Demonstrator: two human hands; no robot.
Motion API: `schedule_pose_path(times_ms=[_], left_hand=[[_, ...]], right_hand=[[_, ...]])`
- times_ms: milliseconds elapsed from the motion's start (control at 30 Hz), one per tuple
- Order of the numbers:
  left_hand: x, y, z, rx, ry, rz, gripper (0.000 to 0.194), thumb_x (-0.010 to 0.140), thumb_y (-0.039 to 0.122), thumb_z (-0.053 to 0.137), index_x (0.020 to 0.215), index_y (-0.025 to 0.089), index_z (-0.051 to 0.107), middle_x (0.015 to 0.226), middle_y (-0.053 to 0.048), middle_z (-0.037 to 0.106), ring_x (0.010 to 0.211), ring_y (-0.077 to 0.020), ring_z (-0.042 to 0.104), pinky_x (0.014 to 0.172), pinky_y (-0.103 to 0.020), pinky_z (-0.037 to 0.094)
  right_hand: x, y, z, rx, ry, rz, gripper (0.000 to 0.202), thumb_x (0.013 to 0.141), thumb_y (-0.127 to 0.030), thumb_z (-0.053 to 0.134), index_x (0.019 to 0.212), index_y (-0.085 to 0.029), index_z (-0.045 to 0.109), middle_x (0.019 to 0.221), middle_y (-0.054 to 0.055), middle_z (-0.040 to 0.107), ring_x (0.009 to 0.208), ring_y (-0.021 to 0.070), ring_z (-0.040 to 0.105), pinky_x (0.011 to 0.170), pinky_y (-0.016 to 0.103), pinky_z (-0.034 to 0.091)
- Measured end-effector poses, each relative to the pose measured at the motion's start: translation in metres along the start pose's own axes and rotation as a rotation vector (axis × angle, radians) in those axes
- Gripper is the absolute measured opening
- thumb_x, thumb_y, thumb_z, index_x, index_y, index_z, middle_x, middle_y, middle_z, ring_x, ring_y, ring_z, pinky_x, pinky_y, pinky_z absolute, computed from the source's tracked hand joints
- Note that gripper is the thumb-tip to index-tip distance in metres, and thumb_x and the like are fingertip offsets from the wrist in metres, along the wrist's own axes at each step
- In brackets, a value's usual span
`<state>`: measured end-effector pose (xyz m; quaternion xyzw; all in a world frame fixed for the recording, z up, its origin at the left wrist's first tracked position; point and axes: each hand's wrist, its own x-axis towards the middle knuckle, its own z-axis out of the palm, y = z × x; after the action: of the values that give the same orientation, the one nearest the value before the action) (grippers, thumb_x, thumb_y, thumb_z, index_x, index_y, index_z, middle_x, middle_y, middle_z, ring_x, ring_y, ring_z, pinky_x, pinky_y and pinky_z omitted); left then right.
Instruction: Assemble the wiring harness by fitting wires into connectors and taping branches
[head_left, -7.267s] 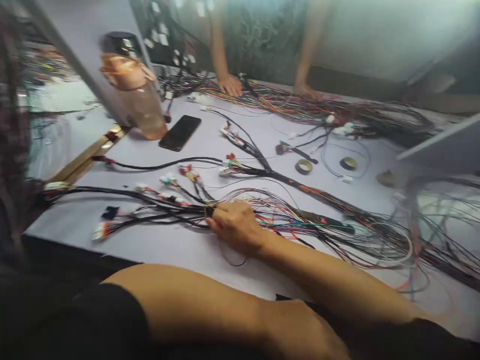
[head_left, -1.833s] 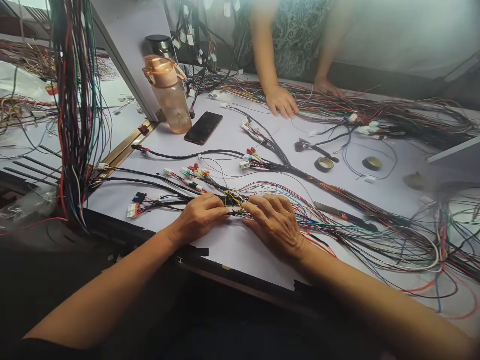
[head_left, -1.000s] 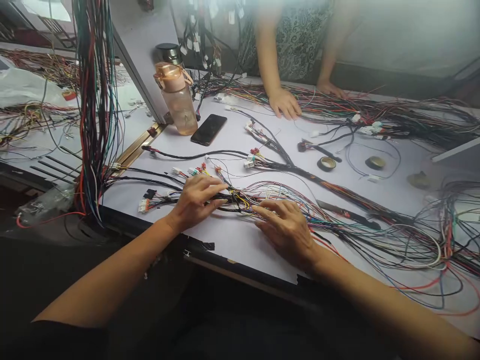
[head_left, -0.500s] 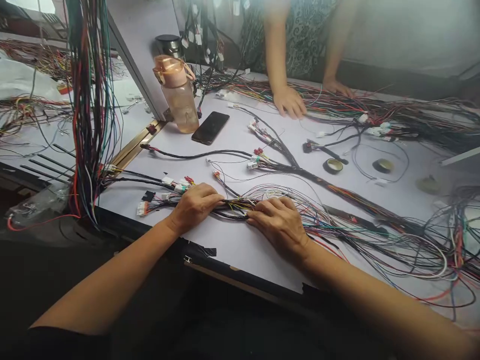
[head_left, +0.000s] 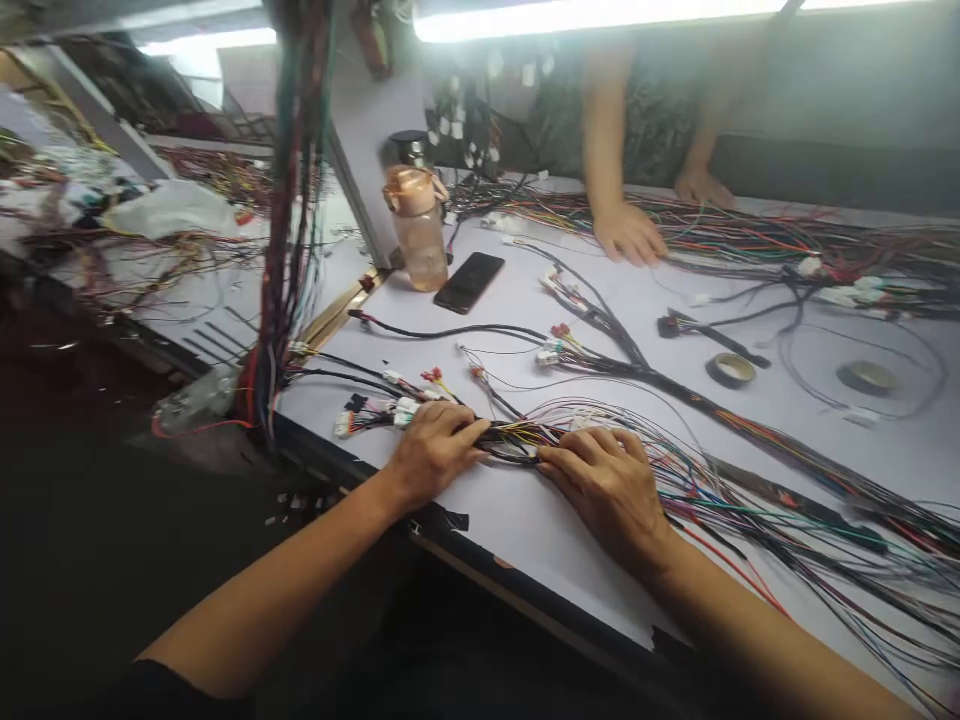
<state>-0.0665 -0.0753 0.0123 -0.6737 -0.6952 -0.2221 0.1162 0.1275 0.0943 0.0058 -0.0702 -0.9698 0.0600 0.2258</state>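
A bundle of thin coloured and black wires [head_left: 512, 437] lies near the front edge of the white table. My left hand [head_left: 435, 450] is closed round its left part, close to white connectors [head_left: 405, 412]. A short way to the right, my right hand [head_left: 606, 480] grips the same bundle, fingers bent over it. Between the hands yellow and black strands show. The undersides of both hands' fingers are hidden. An orange-and-white connector [head_left: 343, 424] sits left of my left hand. From my right hand loose wires fan out to the right.
Behind lies a taped harness [head_left: 675, 388] with branches. Further back are a phone [head_left: 470, 282], a bottle [head_left: 420, 235] and tape rolls [head_left: 731, 370]. Another person's hand [head_left: 630, 232] rests by wires at the far side. Wires hang [head_left: 289, 230] at the left.
The camera view has swung left and up, so things appear further right and lower. Both hands still hold the bundle, and my left hand's thumb and fingers look slightly shifted along it.
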Motion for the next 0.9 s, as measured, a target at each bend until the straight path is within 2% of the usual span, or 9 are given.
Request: schedule_pose_path(times_ms=[133, 267, 333, 433, 533, 633, 700, 800, 900], left_hand=[[-0.010, 0.008, 0.003, 0.002, 0.035, -0.044, 0.027, 0.089, 0.019, 0.055, 0.115, 0.018, 0.062, 0.093, -0.008, 0.064, 0.093, -0.0202, 0.058, 0.084, -0.038, 0.046], [-0.008, 0.000, -0.002, -0.035, 0.019, 0.008, 0.025, 0.091, 0.015, 0.051, 0.112, 0.019, 0.064, 0.090, -0.007, 0.064, 0.088, -0.0189, 0.058, 0.081, -0.036, 0.046], [0.001, -0.008, -0.010, -0.117, -0.076, 0.066, 0.024, 0.090, 0.020, 0.054, 0.111, 0.018, 0.063, 0.089, -0.007, 0.065, 0.084, -0.0185, 0.058, 0.077, -0.034, 0.046], [0.027, -0.019, -0.023, -0.223, -0.196, 0.154, 0.021, 0.091, 0.025, 0.054, 0.107, 0.018, 0.065, 0.085, -0.006, 0.064, 0.081, -0.0173, 0.057, 0.074, -0.031, 0.045], [0.057, -0.023, -0.033, -0.109, -0.198, 0.235, 0.020, 0.092, 0.020, 0.050, 0.101, 0.020, 0.067, 0.083, -0.006, 0.064, 0.081, -0.0174, 0.057, 0.075, -0.032, 0.044], [0.074, -0.019, -0.036, 0.034, -0.160, 0.303, 0.023, 0.092, 0.016, 0.047, 0.099, 0.022, 0.067, 0.085, -0.004, 0.065, 0.084, -0.0180, 0.057, 0.089, -0.039, 0.042], [0.070, -0.014, -0.033, 0.047, -0.058, 0.277, 0.024, 0.091, 0.014, 0.047, 0.103, 0.024, 0.066, 0.093, -0.004, 0.067, 0.094, -0.0194, 0.057, 0.098, -0.044, 0.039], [0.049, -0.004, -0.018, -0.059, 0.123, 0.143, 0.022, 0.089, 0.020, 0.056, 0.110, 0.023, 0.063, 0.104, -0.007, 0.066, 0.103, -0.0213, 0.057, 0.097, -0.044, 0.042], [0.024, 0.006, 0.005, -0.171, 0.077, 0.073, 0.031, 0.088, 0.029, 0.060, 0.117, 0.018, 0.060, 0.108, -0.011, 0.065, 0.104, -0.0229, 0.059, 0.092, -0.041, 0.048]], right_hand=[[0.000, -0.005, -0.003, 0.021, 0.010, -0.018, 0.021, 0.089, -0.031, 0.059, 0.108, -0.025, 0.065, 0.096, 0.004, 0.068, 0.090, 0.0201, 0.057, 0.087, 0.040, 0.032], [0.005, -0.008, -0.009, 0.046, 0.024, -0.002, 0.040, 0.088, -0.037, 0.060, 0.126, -0.024, 0.055, 0.118, 0.007, 0.064, 0.107, 0.0238, 0.054, 0.094, 0.041, 0.031], [0.010, -0.008, -0.010, 0.045, -0.012, 0.014, 0.050, 0.088, -0.043, 0.058, 0.132, -0.021, 0.049, 0.125, 0.009, 0.061, 0.112, 0.0253, 0.052, 0.097, 0.041, 0.030], [0.020, -0.005, -0.010, 0.047, -0.065, 0.035, 0.056, 0.089, -0.052, 0.052, 0.132, -0.016, 0.048, 0.122, 0.011, 0.062, 0.109, 0.0265, 0.053, 0.095, 0.042, 0.031], [0.034, -0.004, -0.005, 0.066, -0.077, 0.063, 0.056, 0.088, -0.056, 0.051, 0.128, -0.017, 0.052, 0.115, 0.012, 0.064, 0.105, 0.0269, 0.054, 0.093, 0.042, 0.032], [0.049, -0.001, 0.004, 0.178, -0.109, 0.126, 0.037, 0.086, -0.048, 0.057, 0.108, -0.019, 0.062, 0.100, 0.009, 0.067, 0.093, 0.0239, 0.056, 0.086, 0.038, 0.036], [0.056, 0.002, 0.011, 0.354, -0.126, 0.222, 0.022, 0.086, -0.040, 0.058, 0.090, -0.019, 0.064, 0.087, 0.005, 0.065, 0.082, 0.0192, 0.056, 0.076, 0.032, 0.039], [0.060, 0.005, 0.017, 0.626, -0.113, 0.397, 0.019, 0.086, -0.037, 0.055, 0.081, -0.019, 0.060, 0.080, 0.001, 0.061, 0.075, 0.0148, 0.054, 0.068, 0.026, 0.040], [0.059, 0.007, 0.016, 0.768, -0.122, 0.475, 0.023, 0.086, -0.041, 0.053, 0.082, -0.019, 0.059, 0.079, 0.000, 0.060, 0.074, 0.0138, 0.054, 0.069, 0.026, 0.041]])
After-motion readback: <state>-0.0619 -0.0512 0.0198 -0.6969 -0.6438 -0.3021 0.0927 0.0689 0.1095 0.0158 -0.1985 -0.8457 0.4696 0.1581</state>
